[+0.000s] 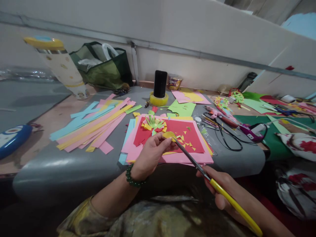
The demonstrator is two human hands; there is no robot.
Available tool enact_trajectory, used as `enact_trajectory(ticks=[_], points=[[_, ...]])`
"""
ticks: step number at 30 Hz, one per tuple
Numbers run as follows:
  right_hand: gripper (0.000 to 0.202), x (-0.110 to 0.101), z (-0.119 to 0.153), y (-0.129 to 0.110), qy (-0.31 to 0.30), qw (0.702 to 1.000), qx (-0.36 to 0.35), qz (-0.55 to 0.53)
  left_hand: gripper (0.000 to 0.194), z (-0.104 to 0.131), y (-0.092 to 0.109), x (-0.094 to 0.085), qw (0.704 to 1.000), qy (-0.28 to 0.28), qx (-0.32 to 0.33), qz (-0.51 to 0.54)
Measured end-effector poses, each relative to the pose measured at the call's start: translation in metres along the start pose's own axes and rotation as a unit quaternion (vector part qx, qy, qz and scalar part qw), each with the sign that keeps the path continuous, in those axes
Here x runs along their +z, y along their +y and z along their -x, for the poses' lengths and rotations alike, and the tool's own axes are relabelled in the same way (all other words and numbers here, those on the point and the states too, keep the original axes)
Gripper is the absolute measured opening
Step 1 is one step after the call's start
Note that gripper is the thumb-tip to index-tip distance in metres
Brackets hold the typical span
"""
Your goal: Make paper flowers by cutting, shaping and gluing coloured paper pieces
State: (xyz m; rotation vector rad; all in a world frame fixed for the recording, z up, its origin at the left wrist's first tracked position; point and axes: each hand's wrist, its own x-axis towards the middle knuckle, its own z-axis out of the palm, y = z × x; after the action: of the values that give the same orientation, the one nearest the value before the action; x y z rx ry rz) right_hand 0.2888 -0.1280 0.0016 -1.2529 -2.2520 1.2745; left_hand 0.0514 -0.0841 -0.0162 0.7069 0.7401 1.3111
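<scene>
Between the thumb and fingers of my left hand (154, 149) is a small yellow paper piece (169, 135). My right hand (223, 184) is closed around a long metal tool with a yellow handle (234, 205); its tip touches or lies beside the yellow piece. Whether the tool is tweezers or scissors I cannot tell. Under and beyond my left hand, a red sheet (197, 138) rests on pink sheets (207, 157), with small yellow scraps scattered over it. A fringed green and yellow paper flower (155, 123) sits at the red sheet's upper left.
Coloured paper strips (98, 121) fan out at the left. Behind stand a tumbler (61, 69), a green bag (106, 70) and a phone (160, 84) on a tape roll (158, 98). Tools and a black cable (229, 144) lie right. A person's patterned sleeve (298, 143) shows far right.
</scene>
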Motion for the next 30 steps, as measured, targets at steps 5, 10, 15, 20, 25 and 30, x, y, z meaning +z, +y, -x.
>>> enact_trajectory(ticks=[5,10,15,20,25,30], points=[[0.098,0.0002,-0.0005,-0.0002,0.001,1.000,-0.007,-0.010,0.043,0.0008,0.0007,0.0016,1.000,-0.005,-0.002,0.008],[0.098,0.0011,0.0012,-0.0001,0.005,1.000,-0.001,-0.005,0.042,0.0015,0.0013,0.0039,1.000,0.000,-0.007,0.029],[0.099,0.0024,0.0032,-0.0007,0.016,1.000,0.001,0.005,0.042,0.0013,0.0019,0.0050,0.999,0.006,-0.011,0.036],[0.098,0.0030,0.0020,-0.0037,0.024,0.999,-0.016,0.020,0.043,0.0009,0.0007,0.0032,1.000,-0.001,-0.011,0.017],[0.094,0.0031,0.0013,-0.0067,0.039,0.998,-0.024,0.050,0.044,0.0008,-0.0014,0.0004,1.000,-0.009,-0.005,-0.001],[0.093,0.0042,0.0023,-0.0057,0.033,0.998,-0.015,0.054,0.044,0.0011,-0.0024,-0.0011,1.000,-0.008,-0.005,-0.008]])
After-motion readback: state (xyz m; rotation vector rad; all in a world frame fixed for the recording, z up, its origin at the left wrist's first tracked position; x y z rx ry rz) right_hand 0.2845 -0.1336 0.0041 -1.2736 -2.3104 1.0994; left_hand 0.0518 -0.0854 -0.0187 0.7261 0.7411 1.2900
